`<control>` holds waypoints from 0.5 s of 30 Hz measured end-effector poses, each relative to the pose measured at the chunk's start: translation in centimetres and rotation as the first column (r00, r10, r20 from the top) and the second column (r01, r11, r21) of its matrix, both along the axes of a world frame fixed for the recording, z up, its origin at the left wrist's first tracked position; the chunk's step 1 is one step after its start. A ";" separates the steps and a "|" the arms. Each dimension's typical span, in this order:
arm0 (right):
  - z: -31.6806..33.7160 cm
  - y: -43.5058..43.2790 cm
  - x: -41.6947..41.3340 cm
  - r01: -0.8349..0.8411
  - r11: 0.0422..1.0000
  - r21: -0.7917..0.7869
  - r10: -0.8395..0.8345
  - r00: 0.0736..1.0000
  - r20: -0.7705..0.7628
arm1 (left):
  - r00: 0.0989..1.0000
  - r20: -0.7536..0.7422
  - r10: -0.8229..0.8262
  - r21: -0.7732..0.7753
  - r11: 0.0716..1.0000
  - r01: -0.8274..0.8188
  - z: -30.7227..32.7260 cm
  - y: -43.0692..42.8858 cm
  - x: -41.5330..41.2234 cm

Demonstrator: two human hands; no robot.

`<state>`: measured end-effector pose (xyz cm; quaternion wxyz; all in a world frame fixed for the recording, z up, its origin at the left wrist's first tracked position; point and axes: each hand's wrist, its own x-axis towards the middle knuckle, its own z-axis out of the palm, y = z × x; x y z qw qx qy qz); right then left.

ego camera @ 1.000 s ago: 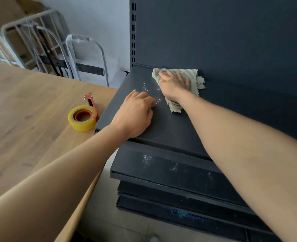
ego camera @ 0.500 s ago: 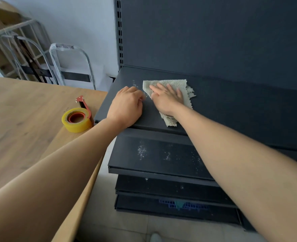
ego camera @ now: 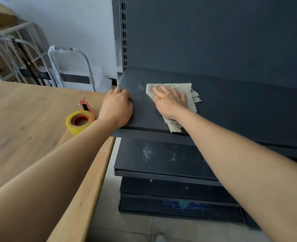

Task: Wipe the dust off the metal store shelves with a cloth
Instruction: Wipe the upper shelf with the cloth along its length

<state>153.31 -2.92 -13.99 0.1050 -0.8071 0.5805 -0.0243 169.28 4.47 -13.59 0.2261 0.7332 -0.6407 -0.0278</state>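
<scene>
One beige, ribbed fabric cloth (ego camera: 190, 95) is laid on the dark grey metal top shelf (ego camera: 231, 109), toward its left end, reaching from mid-depth to the front edge. It is pressed flat under the right hand (ego camera: 170, 102), whose fingers are extended and spread; nothing is pinched. The left hand (ego camera: 116, 109) is set on the front-left corner of the same shelf with its fingers curled. Whether the edge is gripped or merely leaned on cannot be told.

The cloth is judged to be light, soft and limp, with frayed edges, and is expected to bunch if pushed from one side only. It is best controlled by a flat palm over its centre, with downward pressure applied through each stroke. The painted metal is judged stiff and smooth, so ready sliding is expected.

Four shelf levels are counted. White dust specks (ego camera: 139, 90) are seen between the two hands, and more are scattered on the second shelf (ego camera: 161, 165). One yellow roll of tape (ego camera: 79, 121) is placed on the wooden table (ego camera: 30, 119), near the edge beside the shelving.
</scene>
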 end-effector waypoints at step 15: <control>0.3 -8.3 6.2 -0.104 0.995 0.007 0.104 0.995 -0.002 | 0.999 -0.053 0.009 -0.014 1.000 -0.010 -0.1 0.0 0.0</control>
